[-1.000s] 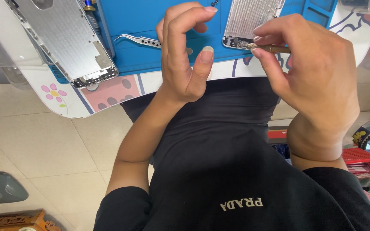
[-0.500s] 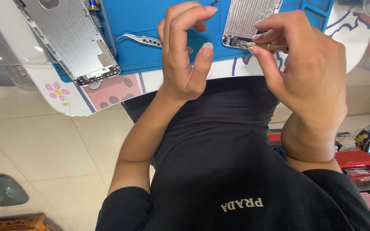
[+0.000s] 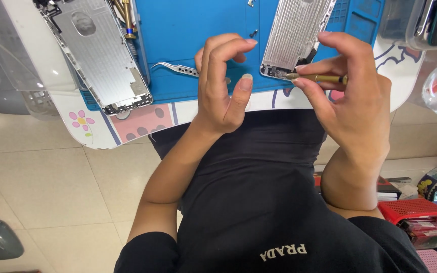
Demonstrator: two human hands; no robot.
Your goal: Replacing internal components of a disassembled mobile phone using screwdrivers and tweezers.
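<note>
Working at the near edge of our worktop, we have a blue mat with two stripped metal phone housings: one lies idle toward the left edge, the other is under our hands. Our right hand pinches a slim brass screwdriver, its tip at that housing's lower corner. Our left hand hovers half-curled, holding nothing, over tweezers. We judge the bare housing well stripped, with that corner's small fastenings left
</note>
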